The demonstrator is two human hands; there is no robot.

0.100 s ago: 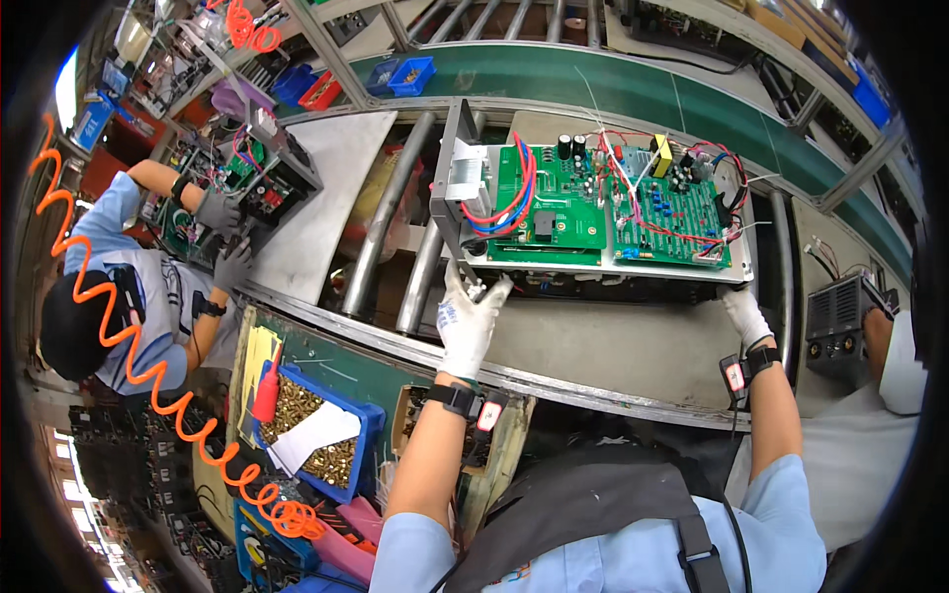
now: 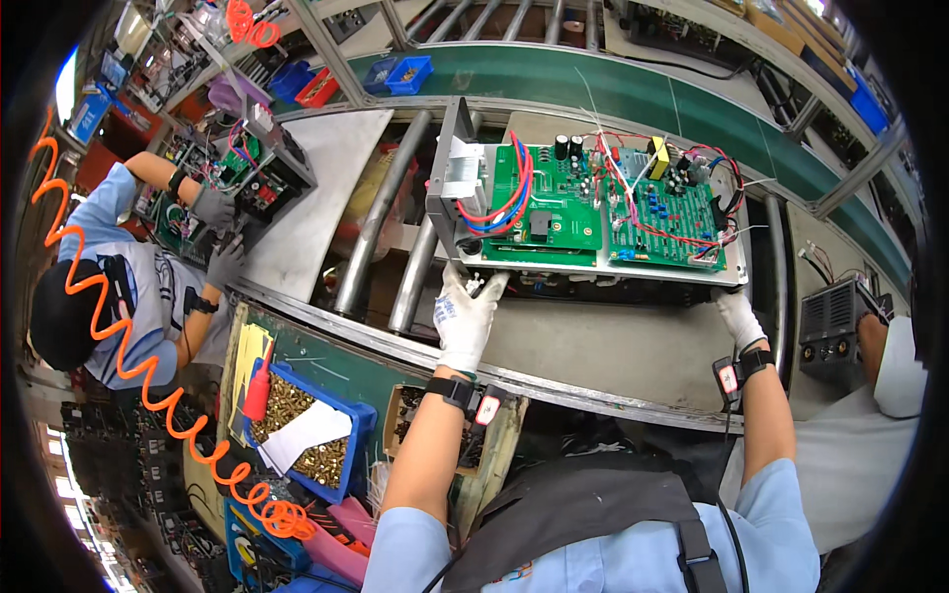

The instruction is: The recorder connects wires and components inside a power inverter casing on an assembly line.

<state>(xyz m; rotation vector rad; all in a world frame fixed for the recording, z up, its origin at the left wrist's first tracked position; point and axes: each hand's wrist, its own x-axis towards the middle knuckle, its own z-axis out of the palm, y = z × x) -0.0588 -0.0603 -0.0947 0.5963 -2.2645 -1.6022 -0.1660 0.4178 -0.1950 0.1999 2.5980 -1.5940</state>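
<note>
At the far left, another person in a blue shirt is seen bent over a different board, with both gloved hands on it. An orange curly hose hangs down beside that person. Lower down, a blue bin of small brass parts is set at the near edge of the counter, with a white paper laid on top.

The left hand is gloved in white. It is laid against the near left corner of the metal tray, fingers mostly straight and close together, pointing up at the tray edge. Whether anything small is pinched cannot be told.

The metal tray is placed straight ahead of both hands, just past the fingertips. Its long side runs left to right. Two green boards are carried side by side on it, with red and blue wires looped over them. The tray rests partly on grey rollers to its left and partly on the counter.

The right hand, also gloved in white, is curled on the near right corner of the tray. Both hands are about equally near.

At the far right, a dark box with knobs is held by a third person in white. Little free room is left on that side.
</note>
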